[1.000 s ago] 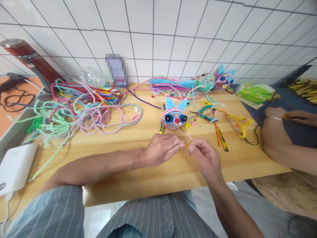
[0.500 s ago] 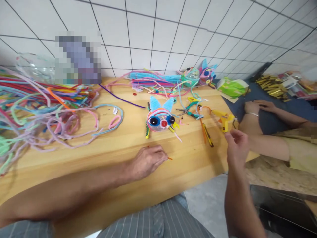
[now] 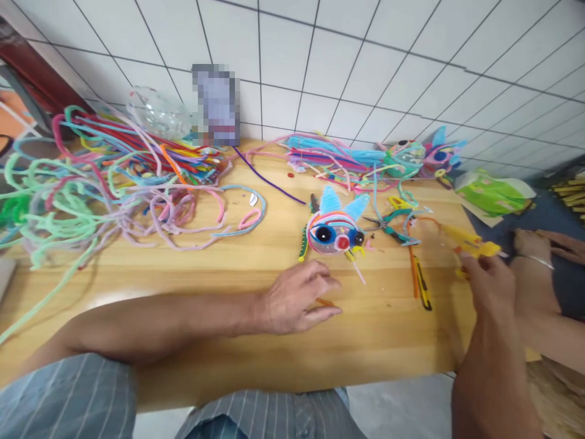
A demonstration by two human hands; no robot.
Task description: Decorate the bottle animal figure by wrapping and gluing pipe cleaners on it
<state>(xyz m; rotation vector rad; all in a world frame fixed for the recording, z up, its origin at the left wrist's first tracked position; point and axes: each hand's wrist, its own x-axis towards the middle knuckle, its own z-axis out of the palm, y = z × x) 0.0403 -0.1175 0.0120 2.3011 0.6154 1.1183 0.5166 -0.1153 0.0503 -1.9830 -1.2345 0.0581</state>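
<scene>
head view: the left hand [image 3: 297,299] rests on the wooden worktop [image 3: 228,256], fingers loosely curled, thumb and forefinger pinching a short orange stem piece [image 3: 325,302] that lies against the board just in front of the fingertips. the right hand [image 3: 487,283] is out at the right edge of the worktop, closed around the handle of a yellow glue gun [image 3: 470,247], whose nozzle points left toward the middle of the board; the grip looks firm, though the fingers are partly hidden behind the back of the hand. between the two hands, just beyond the left hand, sits a craft animal head [image 3: 335,230] wound in coloured stems, with two blue ears, two dark eyes and a red nose already in place; small yellow and pink bits project below it. judged from this, the figure is well advanced and the orange piece is not yet attached. near it lie green-handled pliers [image 3: 388,227] and a yellow and black knife [image 3: 423,291]. a large tangle of loose stems [image 3: 114,183] covers the left of the worktop, a tidier bundle [image 3: 329,157] lies by the tiled wall, and two finished figures [image 3: 423,153] stand beyond. another person's forearm with a bracelet [image 3: 534,259] rests at far right.
</scene>
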